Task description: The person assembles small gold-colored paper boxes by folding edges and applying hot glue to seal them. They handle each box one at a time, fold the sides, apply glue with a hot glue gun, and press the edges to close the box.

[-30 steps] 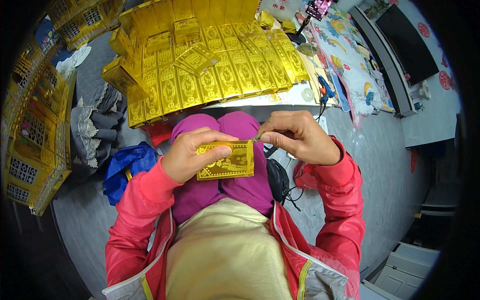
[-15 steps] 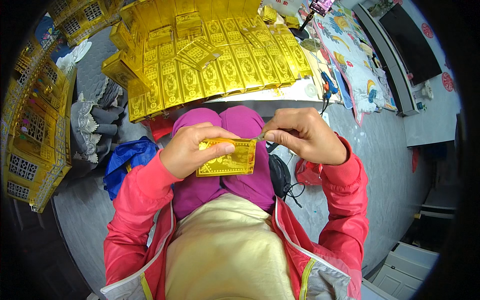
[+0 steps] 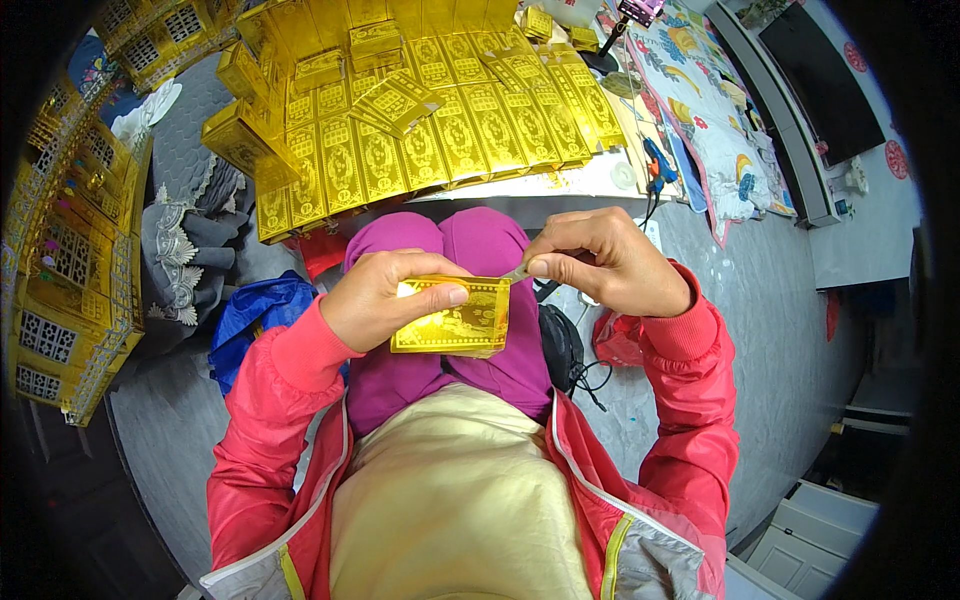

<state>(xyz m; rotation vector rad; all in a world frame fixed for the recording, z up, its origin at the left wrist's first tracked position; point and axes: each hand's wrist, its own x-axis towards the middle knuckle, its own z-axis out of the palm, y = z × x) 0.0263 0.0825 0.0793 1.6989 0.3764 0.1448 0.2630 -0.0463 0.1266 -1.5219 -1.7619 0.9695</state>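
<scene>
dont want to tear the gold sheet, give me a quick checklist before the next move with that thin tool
1. Left hand grips the gold sheet, thumb on its top edge: ok.
2. Right hand pinches the thin tool: ok.
3. Tool tip meets the sheet's upper right corner: ok.
4. Sheet faces the camera, held above the lap: ok.
5. Whether the tip is under a layer: cannot tell.
6. Gold sheets on the table lie apart from both hands: ok.
</scene>
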